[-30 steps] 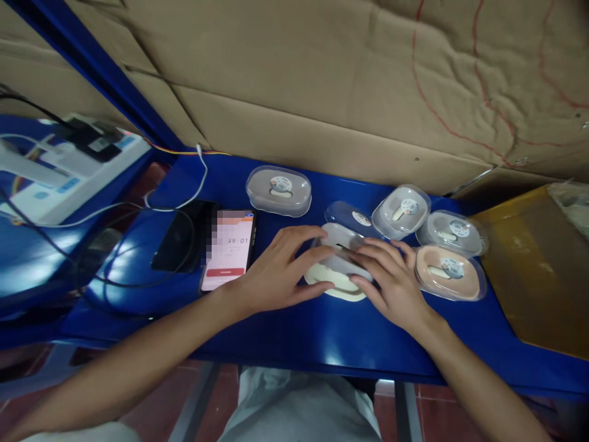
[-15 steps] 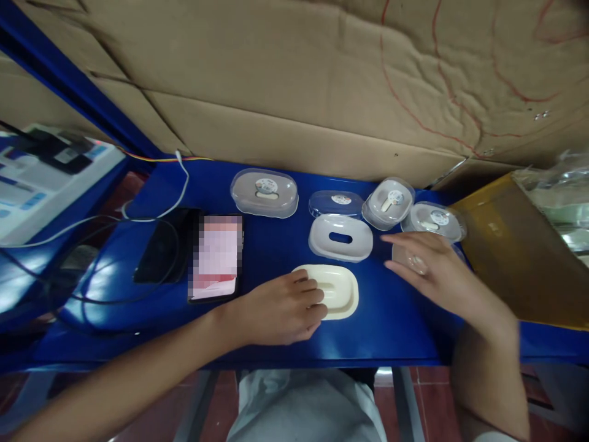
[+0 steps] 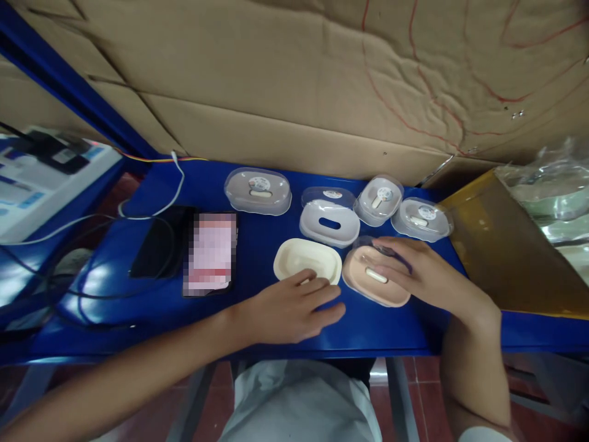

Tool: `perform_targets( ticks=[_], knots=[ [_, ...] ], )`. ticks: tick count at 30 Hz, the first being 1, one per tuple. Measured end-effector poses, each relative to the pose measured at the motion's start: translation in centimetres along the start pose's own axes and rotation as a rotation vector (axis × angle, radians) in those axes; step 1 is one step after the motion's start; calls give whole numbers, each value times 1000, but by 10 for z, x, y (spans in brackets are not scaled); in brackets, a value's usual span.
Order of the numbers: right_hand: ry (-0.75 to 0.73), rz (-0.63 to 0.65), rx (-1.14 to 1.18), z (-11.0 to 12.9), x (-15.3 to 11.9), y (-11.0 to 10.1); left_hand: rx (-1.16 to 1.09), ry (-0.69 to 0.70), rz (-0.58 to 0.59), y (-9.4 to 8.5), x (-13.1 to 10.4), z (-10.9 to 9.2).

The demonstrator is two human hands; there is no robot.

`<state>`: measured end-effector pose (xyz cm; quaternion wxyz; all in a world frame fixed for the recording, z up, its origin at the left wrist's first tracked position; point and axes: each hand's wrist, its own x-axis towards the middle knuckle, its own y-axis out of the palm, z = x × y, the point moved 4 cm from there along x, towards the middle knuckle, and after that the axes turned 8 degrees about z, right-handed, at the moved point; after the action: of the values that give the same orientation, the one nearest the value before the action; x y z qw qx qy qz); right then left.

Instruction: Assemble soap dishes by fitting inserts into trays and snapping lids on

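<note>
My left hand (image 3: 294, 310) has its fingers loosely apart, at the near rim of an oval cream soap dish (image 3: 288, 258) that lies on the blue table. A peach soap dish (image 3: 363, 285) with a small cream bar in its middle sits to the right of the cream one. My right hand (image 3: 421, 270) reaches in over the peach dish from the right. Its thumb and fingers close around the edge of a clear plastic lid (image 3: 363, 241), tilted behind that dish; part of the lid is hidden by the hand.
A white slotted oval tray (image 3: 313, 230) and a clear lid (image 3: 317, 196) lie behind. Several lidded soap dishes (image 3: 257, 190) stand along the back. A phone (image 3: 209, 255) and black cables are left, a cardboard box (image 3: 501, 252) with plastic-wrapped items right.
The peach dish has come left and forward, with its lid now off it. My left hand's fingers have spread, and the cream dish sits further left and back. My right hand has moved left.
</note>
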<state>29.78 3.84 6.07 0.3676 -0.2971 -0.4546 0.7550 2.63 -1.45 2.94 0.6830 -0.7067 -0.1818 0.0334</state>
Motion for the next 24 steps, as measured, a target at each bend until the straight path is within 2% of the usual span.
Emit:
perform_targets(
  ticks=[6,7,10,12,15,18,21,24],
  knots=[
    [-45,-217,-134,0,10,-2,130,-48,-46,11,17,-17],
    [-62,-195,-130,5,8,-2,144,-55,-40,11,19,-18],
    [-142,35,-64,27,1,10,164,-86,-39,8,22,-20],
    [-149,125,-42,37,-5,20,144,-144,-43,5,22,-17],
    [-122,114,-59,43,-9,30,76,-242,-58,1,19,-8],
    [-151,115,-51,50,-8,33,16,-285,-148,-6,15,1],
    [-165,111,-9,56,-8,23,-20,-257,-220,-11,13,2],
    [-155,76,15,53,-13,6,-40,-219,-213,-8,14,-4]
  ],
)
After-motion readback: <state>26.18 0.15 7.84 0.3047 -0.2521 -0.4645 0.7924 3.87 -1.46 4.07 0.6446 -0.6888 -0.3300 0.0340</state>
